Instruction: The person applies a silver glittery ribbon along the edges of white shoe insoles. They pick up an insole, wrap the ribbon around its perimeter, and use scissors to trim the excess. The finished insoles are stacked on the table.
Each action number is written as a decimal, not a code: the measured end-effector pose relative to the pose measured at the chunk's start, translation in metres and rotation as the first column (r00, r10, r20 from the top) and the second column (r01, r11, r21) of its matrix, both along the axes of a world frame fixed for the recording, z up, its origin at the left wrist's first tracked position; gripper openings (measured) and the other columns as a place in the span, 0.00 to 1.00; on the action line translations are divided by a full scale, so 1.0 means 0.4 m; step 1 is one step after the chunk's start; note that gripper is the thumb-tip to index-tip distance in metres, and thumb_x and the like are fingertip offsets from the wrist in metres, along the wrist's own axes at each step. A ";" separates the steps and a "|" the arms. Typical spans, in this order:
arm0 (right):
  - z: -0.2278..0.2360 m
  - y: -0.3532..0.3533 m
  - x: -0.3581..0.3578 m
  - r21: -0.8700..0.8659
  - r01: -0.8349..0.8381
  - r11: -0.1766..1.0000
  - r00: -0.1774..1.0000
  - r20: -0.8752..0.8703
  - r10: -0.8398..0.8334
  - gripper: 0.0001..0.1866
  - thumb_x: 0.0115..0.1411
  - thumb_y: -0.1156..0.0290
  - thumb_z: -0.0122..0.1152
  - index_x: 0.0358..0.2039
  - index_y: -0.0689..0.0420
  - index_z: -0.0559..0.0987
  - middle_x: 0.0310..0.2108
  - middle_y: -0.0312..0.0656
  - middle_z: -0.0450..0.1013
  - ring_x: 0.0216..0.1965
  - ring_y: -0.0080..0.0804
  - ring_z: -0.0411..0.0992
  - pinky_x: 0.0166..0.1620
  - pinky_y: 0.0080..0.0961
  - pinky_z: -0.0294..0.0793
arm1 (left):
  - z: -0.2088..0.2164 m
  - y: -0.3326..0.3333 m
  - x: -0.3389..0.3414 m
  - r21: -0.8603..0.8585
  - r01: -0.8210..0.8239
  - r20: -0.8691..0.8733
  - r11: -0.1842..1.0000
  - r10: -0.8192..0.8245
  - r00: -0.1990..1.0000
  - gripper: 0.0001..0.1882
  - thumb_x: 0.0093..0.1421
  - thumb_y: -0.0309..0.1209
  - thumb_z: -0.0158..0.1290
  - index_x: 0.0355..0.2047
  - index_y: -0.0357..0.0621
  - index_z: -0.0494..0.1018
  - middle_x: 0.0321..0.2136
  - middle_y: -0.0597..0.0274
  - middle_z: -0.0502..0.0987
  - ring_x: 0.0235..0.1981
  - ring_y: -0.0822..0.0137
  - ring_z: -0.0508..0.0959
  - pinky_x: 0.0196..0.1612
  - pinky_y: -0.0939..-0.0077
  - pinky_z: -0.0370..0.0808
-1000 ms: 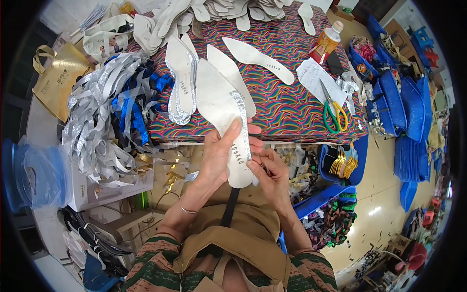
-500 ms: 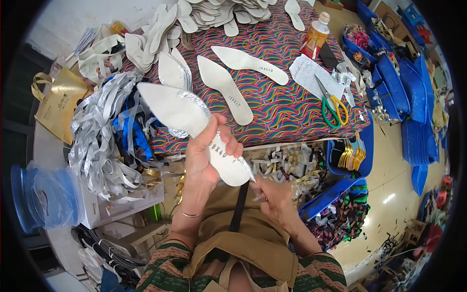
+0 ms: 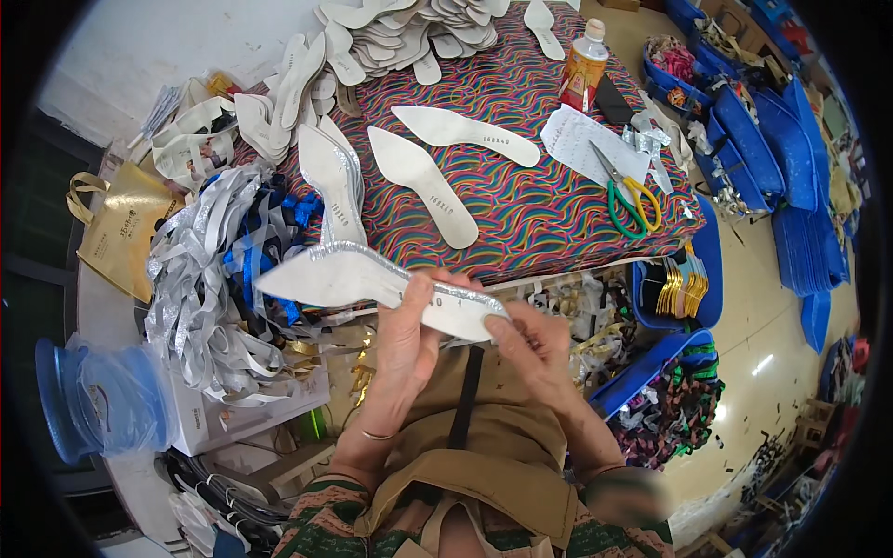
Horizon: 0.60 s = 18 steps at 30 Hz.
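Observation:
A white shoe insole [image 3: 321, 277] with glittery silver tape along its far edge is held over my lap, its pointed toe to the left. My left hand [image 3: 406, 330] is closed round its narrow middle, thumb on top. At the heel end, my right hand [image 3: 535, 342] pinches the rim where the silver edging bends round; its fingertips are partly hidden. Beyond my hands, two plain insoles, one slanting [image 3: 423, 186] and one nearly sideways [image 3: 465, 135], lie on the patterned table cover [image 3: 521, 219]. Left of them rests a small stack of silver-edged insoles [image 3: 332, 172].
A heap of silver strips [image 3: 200, 298] hangs at the table's left. Scissors [image 3: 625, 191] lie on a paper sheet beside a bottle [image 3: 583, 65]. Insoles [image 3: 400, 42] pile up at the back. Blue bins [image 3: 712, 270] and a scrap-filled tray [image 3: 670, 395] stand to the right.
The held insole has swung from a steep slant to nearly level and come lower. My right hand has moved up from below the heel and now grips its end.

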State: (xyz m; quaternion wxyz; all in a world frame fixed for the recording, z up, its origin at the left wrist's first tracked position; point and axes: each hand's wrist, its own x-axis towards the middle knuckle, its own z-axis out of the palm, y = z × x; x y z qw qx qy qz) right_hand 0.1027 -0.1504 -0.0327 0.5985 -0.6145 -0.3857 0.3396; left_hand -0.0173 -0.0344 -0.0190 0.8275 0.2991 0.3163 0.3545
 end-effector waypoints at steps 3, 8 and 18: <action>0.037 0.003 0.073 0.014 -0.100 0.995 0.994 0.045 0.099 0.09 0.59 0.76 0.58 0.40 0.64 0.78 0.21 0.44 0.70 0.21 0.24 0.66 0.27 0.22 0.66 | 0.010 -0.017 -0.057 0.100 0.327 -0.161 0.940 -0.309 0.937 0.16 0.62 0.31 0.54 0.47 0.34 0.71 0.39 0.48 0.79 0.40 0.52 0.81 0.46 0.58 0.78; 0.051 0.025 0.118 0.078 -0.270 0.960 0.911 0.343 0.228 0.08 0.56 0.76 0.64 0.38 0.62 0.80 0.20 0.39 0.73 0.19 0.24 0.66 0.23 0.21 0.63 | 0.224 0.047 -0.082 0.806 0.560 -0.522 -0.191 0.216 0.825 0.27 0.52 0.38 0.64 0.49 0.33 0.73 0.37 0.50 0.80 0.38 0.50 0.81 0.43 0.61 0.76; 0.074 0.072 0.162 0.135 -0.411 0.901 0.891 -0.147 0.429 0.14 0.55 0.69 0.65 0.38 0.66 0.81 0.29 0.38 0.80 0.35 0.23 0.77 0.39 0.21 0.73 | 0.211 0.122 -0.073 0.443 0.810 -0.835 -0.383 0.153 0.529 0.17 0.48 0.32 0.59 0.39 0.42 0.74 0.26 0.57 0.74 0.28 0.52 0.75 0.32 0.61 0.71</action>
